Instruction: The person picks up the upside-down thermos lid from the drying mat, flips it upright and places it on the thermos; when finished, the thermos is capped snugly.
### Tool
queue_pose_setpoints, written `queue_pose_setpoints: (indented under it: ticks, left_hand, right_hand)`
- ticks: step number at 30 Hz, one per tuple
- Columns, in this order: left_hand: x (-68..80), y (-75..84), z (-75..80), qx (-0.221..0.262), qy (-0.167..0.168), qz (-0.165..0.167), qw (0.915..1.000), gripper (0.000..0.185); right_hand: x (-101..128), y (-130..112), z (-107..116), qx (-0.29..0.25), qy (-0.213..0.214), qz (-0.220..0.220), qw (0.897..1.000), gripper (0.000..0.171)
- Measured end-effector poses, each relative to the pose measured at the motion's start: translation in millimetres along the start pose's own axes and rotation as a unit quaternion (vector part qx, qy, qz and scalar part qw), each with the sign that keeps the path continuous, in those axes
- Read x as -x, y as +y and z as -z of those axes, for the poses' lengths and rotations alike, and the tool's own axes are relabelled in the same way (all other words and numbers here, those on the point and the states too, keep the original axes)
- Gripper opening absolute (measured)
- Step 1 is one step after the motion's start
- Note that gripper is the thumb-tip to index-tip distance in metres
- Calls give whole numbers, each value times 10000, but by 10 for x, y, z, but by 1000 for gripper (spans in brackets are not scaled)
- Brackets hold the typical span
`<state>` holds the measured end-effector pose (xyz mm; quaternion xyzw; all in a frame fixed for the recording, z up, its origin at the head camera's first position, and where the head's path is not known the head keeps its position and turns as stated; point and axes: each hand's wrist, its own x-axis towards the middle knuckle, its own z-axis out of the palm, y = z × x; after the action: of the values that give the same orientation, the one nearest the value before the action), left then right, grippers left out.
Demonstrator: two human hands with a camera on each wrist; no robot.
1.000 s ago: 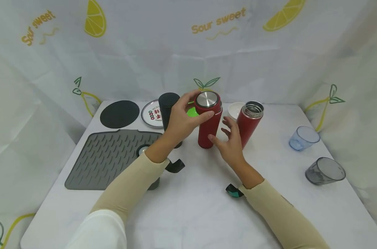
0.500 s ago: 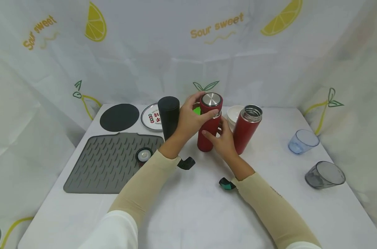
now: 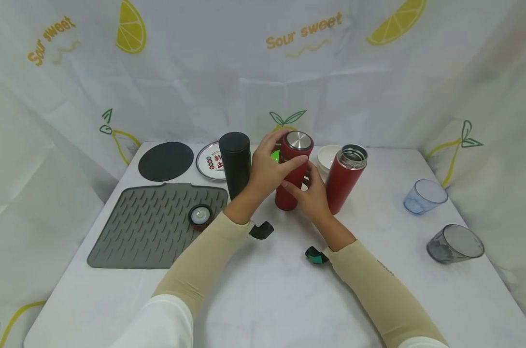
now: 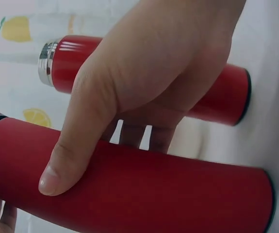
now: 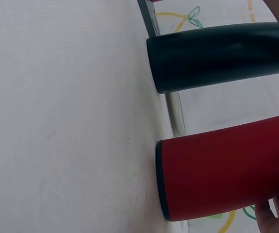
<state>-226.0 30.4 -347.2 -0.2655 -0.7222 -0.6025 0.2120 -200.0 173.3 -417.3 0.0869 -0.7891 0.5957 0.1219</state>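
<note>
A red flask (image 3: 287,195) stands upright at the middle of the table. Its red cap with a steel top (image 3: 298,140) is gripped by my left hand (image 3: 284,154), fingers behind and thumb in front. My right hand (image 3: 298,181) grips the flask's body from the right. In the left wrist view my thumb (image 4: 61,170) presses the red flask (image 4: 178,194), and a second red flask (image 4: 217,92) lies beyond. The right wrist view shows the red flask's base (image 5: 217,174) on the table and my fingertips (image 5: 275,216) at its side.
The second red flask (image 3: 345,179) stands uncapped just right; a black flask (image 3: 235,162) stands just left. A loose lid (image 3: 200,216) lies on the grey ribbed mat (image 3: 145,227). Behind are a black disc (image 3: 165,161), plate (image 3: 208,162), white bowl (image 3: 328,155). Blue cup (image 3: 424,195) and grey cup (image 3: 454,241) sit right.
My right hand, open beside the flask a second ago, has closed on its body. The left hand has stayed on the cap.
</note>
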Motion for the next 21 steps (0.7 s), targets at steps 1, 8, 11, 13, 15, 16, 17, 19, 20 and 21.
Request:
queue_pose_setpoints:
  ticks: [1,8,11,13,15,16,17,19,20,21]
  left_hand:
    - [9,-5,-7,29,54,-5,10000,64]
    - [50,-37,-45,220,310,-6,9993,64]
    - [52,-33,-42,214,295,160,9992,64]
    - [53,-36,-39,166,281,215,9992,64]
    - [54,-37,-34,125,264,245,9993,65]
    - [54,-42,-32,96,251,233,9994,65]
    - [55,-50,-30,59,239,193,9995,65]
    - [63,-65,-25,56,206,187,9996,67]
    - [70,-75,-24,97,192,229,9995,68]
    - [81,-85,-23,184,183,279,9993,69]
  right_hand:
    - [-2,0,0,7,1,25,10000,79]
    - [-4,19,-1,47,-29,-37,10000,79]
    - [-9,21,0,18,-58,-43,10000,78]
    - [-15,21,2,7,-70,-56,10000,78]
    - [-19,21,4,20,-83,-84,9999,78]
    - [-22,21,5,15,-91,-103,9999,78]
    - [-22,15,5,10,-103,-119,9999,79]
    - [-15,-11,3,0,-112,-123,9999,79]
    - [-10,-33,2,-7,-111,-108,9999,78]
    - [7,-88,1,4,-110,-86,9999,77]
